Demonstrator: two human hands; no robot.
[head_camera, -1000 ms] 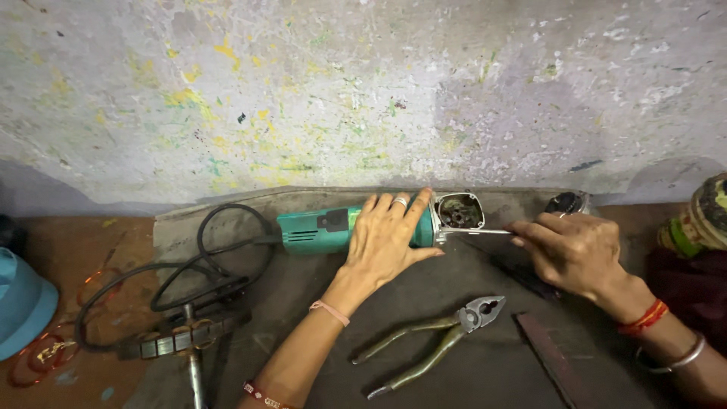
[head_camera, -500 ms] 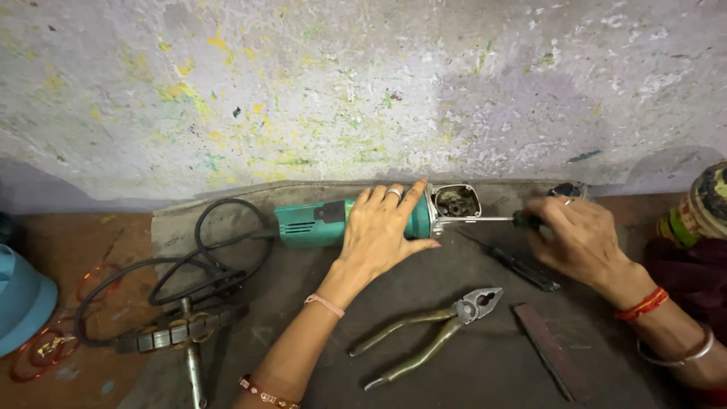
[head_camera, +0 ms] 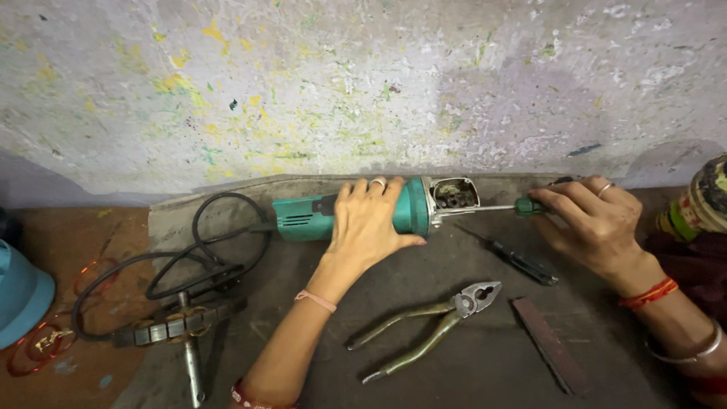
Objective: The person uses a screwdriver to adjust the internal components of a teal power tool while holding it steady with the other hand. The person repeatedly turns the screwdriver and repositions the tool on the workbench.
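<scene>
A green angle grinder (head_camera: 303, 218) lies on a dark mat against the wall, its metal head (head_camera: 453, 198) open with gears showing. My left hand (head_camera: 371, 227) presses down on the grinder's body and grips it. My right hand (head_camera: 594, 221) holds a green-handled screwdriver (head_camera: 522, 206), whose shaft reaches left into the open head.
Pliers (head_camera: 424, 327) lie on the mat below the grinder. A second dark screwdriver (head_camera: 519, 261) and a flat dark bar (head_camera: 549, 344) lie near my right hand. The black cord (head_camera: 189, 257) coils at left beside a metal rotor (head_camera: 178, 329), copper wire loops (head_camera: 38, 341) and a blue container (head_camera: 19, 295).
My right hand has drawn back to the right, so more of the screwdriver shaft shows. The left hand stays on the grinder.
</scene>
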